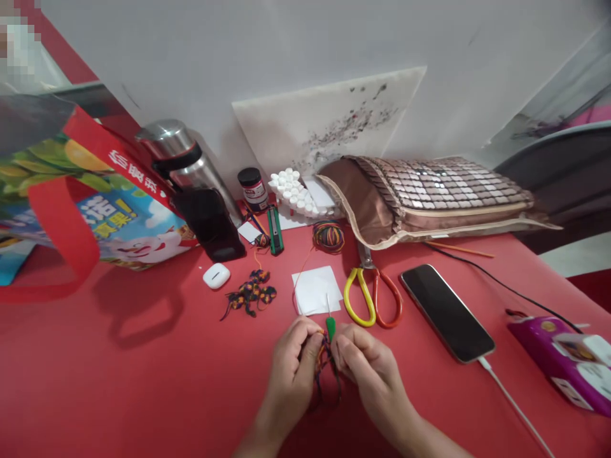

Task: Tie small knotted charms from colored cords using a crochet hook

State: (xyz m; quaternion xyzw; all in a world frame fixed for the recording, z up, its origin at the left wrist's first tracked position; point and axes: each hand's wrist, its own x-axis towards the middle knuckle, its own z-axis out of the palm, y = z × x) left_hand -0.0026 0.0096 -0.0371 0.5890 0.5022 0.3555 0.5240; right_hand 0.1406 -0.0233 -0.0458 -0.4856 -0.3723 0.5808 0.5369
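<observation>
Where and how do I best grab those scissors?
Probably take the scissors by the yellow and red handle loops, from the near side: the loops lie nearest, while the metal end points away, tips hidden by the brown cushion.

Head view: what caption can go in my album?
Left hand pinches multicoloured yarn beside the right hand and a green-handled tool, with scissors beyond on a red table.

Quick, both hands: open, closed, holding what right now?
Left hand: closed, pinching multicoloured yarn.
Right hand: closed, fingertips by the green-handled tool; whether it grips it cannot be told.
</observation>
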